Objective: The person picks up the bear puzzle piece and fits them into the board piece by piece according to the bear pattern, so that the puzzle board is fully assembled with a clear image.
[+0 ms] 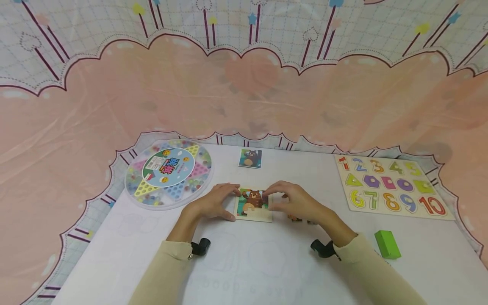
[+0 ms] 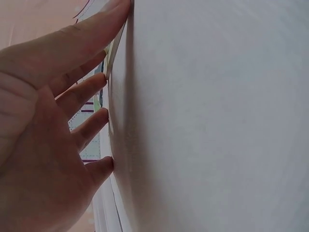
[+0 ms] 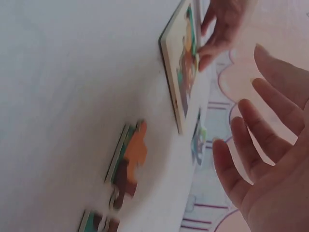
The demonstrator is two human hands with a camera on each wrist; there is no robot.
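Note:
A small wooden puzzle board (image 1: 253, 215) with a bear picture lies mid-table, partly filled; bare wood shows along its near side. My left hand (image 1: 213, 201) holds its left edge, the thumb by the near corner and a finger at the far corner. My right hand (image 1: 299, 202) hovers at the right edge, thumb and index finger apart over the picture. In the right wrist view, the fingers (image 3: 251, 121) are spread, with nothing seen between them. Loose puzzle pieces (image 3: 133, 154) in orange, brown and green lie under and beside the right hand, partly hidden in the head view.
Behind the board lies a small bear picture card (image 1: 250, 158). A round Chinese checkers set (image 1: 206, 182) with coloured beads is at the left. At the right are a wooden number-and-shape board (image 1: 366, 173) and a green block (image 1: 387, 245). Patterned cloth hangs behind the white table.

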